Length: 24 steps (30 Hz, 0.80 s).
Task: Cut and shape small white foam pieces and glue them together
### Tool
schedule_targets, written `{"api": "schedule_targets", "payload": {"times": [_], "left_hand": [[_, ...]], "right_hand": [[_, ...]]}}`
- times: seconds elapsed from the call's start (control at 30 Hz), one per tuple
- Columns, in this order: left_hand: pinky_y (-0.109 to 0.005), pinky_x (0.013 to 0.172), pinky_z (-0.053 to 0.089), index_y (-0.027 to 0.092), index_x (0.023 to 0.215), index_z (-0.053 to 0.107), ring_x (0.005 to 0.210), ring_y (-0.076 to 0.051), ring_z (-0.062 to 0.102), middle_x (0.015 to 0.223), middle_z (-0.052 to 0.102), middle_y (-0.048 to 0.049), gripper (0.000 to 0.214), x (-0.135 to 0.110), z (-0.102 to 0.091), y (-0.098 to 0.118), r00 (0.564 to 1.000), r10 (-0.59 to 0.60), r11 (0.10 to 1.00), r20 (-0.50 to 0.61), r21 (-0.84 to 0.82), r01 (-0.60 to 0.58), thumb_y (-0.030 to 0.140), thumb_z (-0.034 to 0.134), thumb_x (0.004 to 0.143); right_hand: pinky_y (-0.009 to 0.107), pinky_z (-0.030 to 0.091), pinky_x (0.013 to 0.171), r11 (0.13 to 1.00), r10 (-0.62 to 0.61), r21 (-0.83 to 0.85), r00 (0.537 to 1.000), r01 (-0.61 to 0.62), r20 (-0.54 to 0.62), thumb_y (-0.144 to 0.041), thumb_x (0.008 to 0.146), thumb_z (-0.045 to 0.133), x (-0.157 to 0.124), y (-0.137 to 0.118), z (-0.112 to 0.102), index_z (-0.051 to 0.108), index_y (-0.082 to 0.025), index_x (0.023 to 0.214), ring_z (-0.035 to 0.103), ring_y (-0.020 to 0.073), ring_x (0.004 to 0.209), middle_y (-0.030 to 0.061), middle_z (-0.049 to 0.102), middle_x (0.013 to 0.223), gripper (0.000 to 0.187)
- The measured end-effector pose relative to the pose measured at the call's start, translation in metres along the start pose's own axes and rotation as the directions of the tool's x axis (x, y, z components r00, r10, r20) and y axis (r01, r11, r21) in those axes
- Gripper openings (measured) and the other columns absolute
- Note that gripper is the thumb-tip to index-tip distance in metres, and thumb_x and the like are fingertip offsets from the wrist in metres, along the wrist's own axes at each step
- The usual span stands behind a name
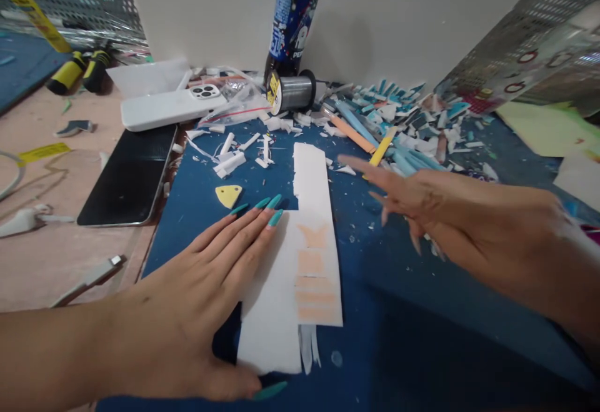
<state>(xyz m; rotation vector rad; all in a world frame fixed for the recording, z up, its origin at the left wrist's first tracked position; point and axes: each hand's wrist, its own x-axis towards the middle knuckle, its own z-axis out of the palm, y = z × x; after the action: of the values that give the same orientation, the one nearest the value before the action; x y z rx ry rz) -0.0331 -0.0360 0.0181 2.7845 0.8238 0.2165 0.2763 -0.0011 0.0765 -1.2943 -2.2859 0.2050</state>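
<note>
My left hand (197,312) lies flat on a white foam sheet (276,299) on the blue cutting mat (389,287), fingers stretched out, teal nails pointing up and right. The sheet carries a strip with pale orange cut shapes (314,274). My right hand (422,206) hovers over the mat to the right of the sheet, fingers spread and a little blurred, holding nothing, pointing toward a heap of blue and white offcuts (412,124) and coloured sticks (379,146). A small yellow triangular piece (229,195) lies just above my left fingertips.
A spool of wire (293,91) and a dark bottle (290,21) stand at the back by the white wall. A white phone (169,107) and a black phone (129,177) lie to the left. Yellow-handled tools (82,71) sit at far left.
</note>
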Motion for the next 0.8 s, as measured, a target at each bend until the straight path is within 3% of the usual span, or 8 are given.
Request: {"api": "schedule_targets", "payload": {"times": [0.1,0.17,0.3,0.4,0.5,0.6,0.7,0.8], "left_hand": [[-0.055,0.11,0.035,0.009,0.15,-0.017,0.142,-0.042,0.022,0.156,0.016,-0.0263,0.125,0.0,-0.001,0.0,1.0,-0.019,0.999,-0.024,-0.031,0.018,0.068,0.06,0.071],[-0.057,0.11,0.033,0.01,0.151,-0.014,0.143,-0.042,0.021,0.157,0.015,-0.0253,0.124,-0.001,-0.001,0.0,0.998,-0.025,0.998,-0.06,-0.061,0.021,0.065,0.062,0.071],[-0.054,0.114,0.029,0.012,0.153,-0.006,0.144,-0.041,0.021,0.16,0.007,-0.0185,0.117,-0.007,0.0,-0.001,0.981,-0.067,0.989,-0.183,-0.139,0.042,0.059,0.064,0.071],[-0.05,0.117,0.026,0.017,0.154,0.001,0.144,-0.039,0.021,0.161,0.006,-0.0092,0.11,-0.011,0.001,0.001,0.95,-0.097,0.976,-0.297,-0.213,0.033,0.055,0.062,0.071],[-0.05,0.115,0.03,0.022,0.154,0.008,0.142,-0.04,0.027,0.16,0.016,-0.0064,0.102,-0.013,-0.001,0.006,0.926,-0.105,0.952,-0.362,-0.306,-0.011,0.055,0.058,0.071],[-0.047,0.107,0.042,0.029,0.152,0.013,0.136,-0.037,0.04,0.156,0.028,-0.0066,0.093,-0.013,-0.002,0.01,0.954,-0.109,0.918,-0.279,-0.397,-0.012,0.052,0.055,0.072],[-0.042,0.102,0.048,0.03,0.151,0.013,0.137,-0.035,0.039,0.157,0.027,-0.0071,0.094,-0.011,-0.004,0.008,0.98,-0.04,0.89,-0.194,-0.452,-0.054,0.047,0.059,0.071],[-0.046,0.108,0.042,0.025,0.153,0.005,0.144,-0.037,0.021,0.161,0.01,-0.0096,0.099,-0.01,-0.005,0.0,0.98,0.042,0.882,-0.193,-0.453,-0.127,0.041,0.063,0.074]], "right_hand": [[0.025,0.052,0.051,0.982,-0.186,0.041,0.981,0.184,0.046,-0.015,0.091,0.047,0.009,-0.003,0.005,0.042,-0.048,0.138,0.052,0.0094,0.045,-0.0063,0.058,0.061,0.058],[0.027,0.053,0.053,0.981,-0.175,0.073,0.983,0.179,-0.055,-0.011,0.091,0.049,0.011,-0.003,0.01,0.05,-0.047,0.133,0.056,0.0106,0.051,-0.0062,0.059,0.059,0.055],[0.026,0.047,0.043,0.921,0.231,0.366,0.942,-0.131,-0.243,-0.021,0.09,0.058,0.009,0.002,0.021,0.07,-0.034,0.111,0.046,0.0073,0.036,-0.0074,0.054,0.05,0.029],[0.021,0.032,0.027,0.711,0.508,0.63,0.848,-0.311,-0.154,-0.029,0.083,0.065,0.012,0.007,0.028,0.07,-0.023,0.112,0.036,0.0033,0.027,-0.0042,0.064,0.062,0.03],[0.02,0.03,0.023,0.56,0.532,0.746,0.847,-0.361,0.011,-0.044,0.079,0.068,0.016,0.009,0.033,0.067,-0.019,0.115,0.03,0.0052,0.024,-0.0067,0.056,0.048,0.044],[0.02,0.031,0.023,0.392,0.513,0.808,0.833,-0.441,0.206,-0.058,0.076,0.066,0.02,0.009,0.034,0.069,-0.017,0.107,0.022,0.006,0.021,-0.0111,0.037,0.033,0.052],[0.016,0.025,0.022,0.251,0.529,0.841,0.796,-0.479,0.295,-0.048,0.07,0.073,0.02,0.009,0.034,0.067,-0.021,0.109,0.019,0.0005,0.023,-0.0035,0.063,0.057,0.048],[0.012,0.018,0.023,0.177,0.595,0.869,0.753,-0.462,0.279,-0.03,0.066,0.075,0.02,0.013,0.034,0.068,-0.021,0.101,0.02,-0.0018,0.026,0.0001,0.069,0.07,0.036]]}}
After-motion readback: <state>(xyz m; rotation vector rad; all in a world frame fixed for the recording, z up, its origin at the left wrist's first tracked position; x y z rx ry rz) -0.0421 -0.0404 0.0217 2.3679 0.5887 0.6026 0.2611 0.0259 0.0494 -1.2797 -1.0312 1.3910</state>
